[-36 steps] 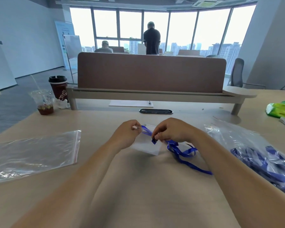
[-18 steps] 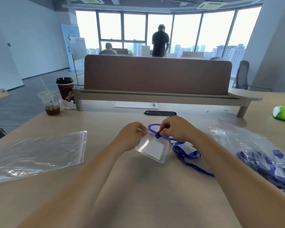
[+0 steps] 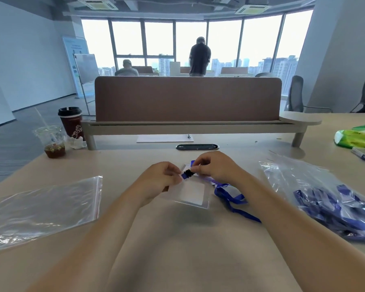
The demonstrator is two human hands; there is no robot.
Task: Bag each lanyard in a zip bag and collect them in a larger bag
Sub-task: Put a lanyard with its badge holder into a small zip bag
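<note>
The pale worktop (image 3: 177,256) carries everything, and a clear sleeve (image 3: 193,192) with a white card inside lies flat near its middle. Behind the sleeve stands a long brown divider panel (image 3: 188,98). Well to the left of the sleeve lies a large zip bag (image 3: 42,207), flat and see-through; well to its right is a crumpled clear bag of lanyards (image 3: 329,201), with blue straps showing through it. The left hand (image 3: 162,178) meets the sleeve at its upper left corner, fingers curled and pinching there. The right hand (image 3: 215,167) sits just behind the sleeve's top edge, fingers pinching the black clip (image 3: 188,172). The blue lanyard (image 3: 230,197) runs from that clip and trails in loose loops to the sleeve's right. Far behind and left of the sleeve stand two cups: a dark paper cup (image 3: 71,123) and a plastic cup (image 3: 52,140).
</note>
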